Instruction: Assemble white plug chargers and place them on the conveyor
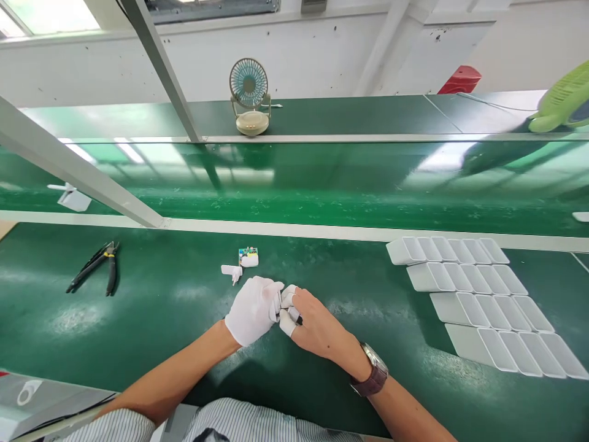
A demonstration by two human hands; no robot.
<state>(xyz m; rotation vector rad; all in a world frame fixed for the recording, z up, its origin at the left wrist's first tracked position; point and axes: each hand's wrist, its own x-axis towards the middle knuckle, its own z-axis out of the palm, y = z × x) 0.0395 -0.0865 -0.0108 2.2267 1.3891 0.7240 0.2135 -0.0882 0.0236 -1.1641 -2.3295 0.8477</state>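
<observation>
My left hand (pixel 257 310), in a white glove, is closed near the middle of the green table, its fingers pressed against those of my right hand. My right hand (pixel 319 325), with white covers on its fingertips and a watch on the wrist, pinches a small white piece with a dark end (pixel 294 315). Fingers hide most of that piece, and what my left hand grips cannot be made out. Just beyond the left hand lie a small circuit board (pixel 248 251) with a white part against it and a white plug-like piece (pixel 232 271).
Black-handled cutting pliers (pixel 99 265) lie at the left. Rows of nested white plastic casings (pixel 464 307) stand on the right. Behind a pale rail (pixel 294 231) runs a green belt (pixel 294 205), with a white piece (pixel 73 199) on it. A small fan (pixel 249 92) stands farther back.
</observation>
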